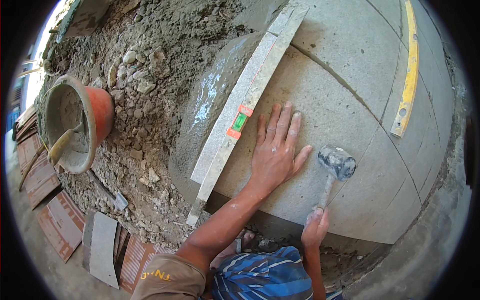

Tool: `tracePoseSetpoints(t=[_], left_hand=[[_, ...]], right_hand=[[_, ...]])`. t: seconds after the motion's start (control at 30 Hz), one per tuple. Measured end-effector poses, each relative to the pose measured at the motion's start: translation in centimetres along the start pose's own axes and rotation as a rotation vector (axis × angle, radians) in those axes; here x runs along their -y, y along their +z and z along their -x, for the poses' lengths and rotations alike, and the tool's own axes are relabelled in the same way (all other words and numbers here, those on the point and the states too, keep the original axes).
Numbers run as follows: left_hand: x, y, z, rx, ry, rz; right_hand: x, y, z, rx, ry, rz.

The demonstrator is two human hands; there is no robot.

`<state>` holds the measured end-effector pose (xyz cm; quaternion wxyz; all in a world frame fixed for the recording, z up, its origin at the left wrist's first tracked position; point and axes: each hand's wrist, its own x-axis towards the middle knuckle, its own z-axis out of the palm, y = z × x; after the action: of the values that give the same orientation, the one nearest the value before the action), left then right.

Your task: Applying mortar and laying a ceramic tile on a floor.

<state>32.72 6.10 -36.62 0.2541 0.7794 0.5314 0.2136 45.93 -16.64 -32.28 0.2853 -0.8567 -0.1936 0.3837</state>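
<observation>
My left hand (276, 147) lies flat, fingers spread, on a grey stone tile (315, 97). Along that tile's left edge rests a long spirit level (267, 75) with a green vial in an orange frame, just left of my fingers. In my right hand (316, 227) is the handle of a rubber mallet (337, 162). Its dark, white-smeared head is over the tile, to the right of my left hand; I cannot tell whether it touches the surface. Wet grey mortar (212, 90) spreads left of the level.
A red bucket (100, 112) holds mortar and a wooden-handled trowel (65, 142) on rubble at the left. Below it lies a hammer-like tool (117, 200). Brown tiles (62, 225) lie at the lower left. A yellow straightedge (409, 75) rests on laid tiles at the right.
</observation>
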Motion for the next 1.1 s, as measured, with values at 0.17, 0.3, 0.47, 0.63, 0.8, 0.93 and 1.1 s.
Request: tracePoseSetpoints(t=[0.17, 0.3, 0.47, 0.63, 0.8, 0.93, 1.1], left_hand=[[0.0, 0.1, 0.0, 0.02, -0.007, -0.005], [0.1, 0.1, 0.0, 0.022, -0.008, 0.007], [0.0, 0.0, 0.0, 0.022, -0.012, 0.016], [-0.1, 0.0, 0.0, 0.008, -0.003, 0.011], [-0.1, 0.1, 0.2, -0.035, 0.016, -0.017], [-0.4, 0.2, 0.4, -0.057, 0.057, -0.027], [-0.8, 0.0, 0.8, -0.01, 0.144, -0.144]], right_hand=[[0.1, -0.2, -0.2, 0.03, -0.053, 0.037], [0.1, -0.4, -0.2, 0.046, -0.033, 0.017], [0.4, -0.3, -0.3, 0.045, -0.053, 0.024], [0.6, -0.3, -0.3, 0.027, -0.071, 0.048], [0.1, -0.2, -0.3, 0.001, -0.079, 0.18], [0.0, 0.3, -0.7, -0.053, -0.158, 0.229], [1.4, -0.2, -0.6, -0.003, -0.131, 0.048]])
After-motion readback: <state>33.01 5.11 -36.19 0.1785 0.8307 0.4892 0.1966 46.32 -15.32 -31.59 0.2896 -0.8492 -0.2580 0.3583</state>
